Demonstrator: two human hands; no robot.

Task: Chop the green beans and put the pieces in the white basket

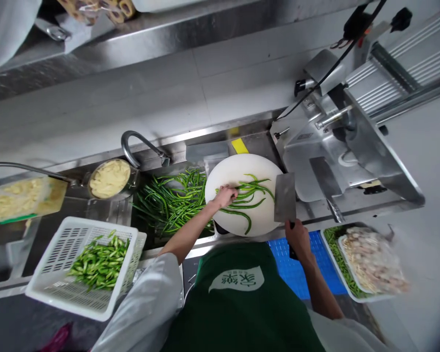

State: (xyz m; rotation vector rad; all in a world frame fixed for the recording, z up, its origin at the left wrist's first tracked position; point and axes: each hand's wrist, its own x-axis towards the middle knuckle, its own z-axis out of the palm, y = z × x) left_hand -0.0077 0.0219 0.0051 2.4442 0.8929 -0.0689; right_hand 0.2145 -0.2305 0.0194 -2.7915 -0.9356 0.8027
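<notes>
Several long green chili peppers (238,212) lie across a round white cutting board (227,168). My left hand (227,195) is on the board, its fingers closed around the stem ends of a few of them. Wrapped around the handle of a cleaver (285,195), my right hand (298,239) is at the board's right edge. The broad blade overlaps that edge, just right of the pepper tips. To the left of the board, a sink (146,242) holds a heap of whole green chili peppers (179,200).
A white basket (47,278) with cut green pieces stands on the left. Behind are a faucet (143,139) and a pot of pale slices (110,178). A slicing machine (352,142) and a second cleaver (324,178) occupy the right, above a food tray (379,297). A steel shelf (161,44) hangs overhead.
</notes>
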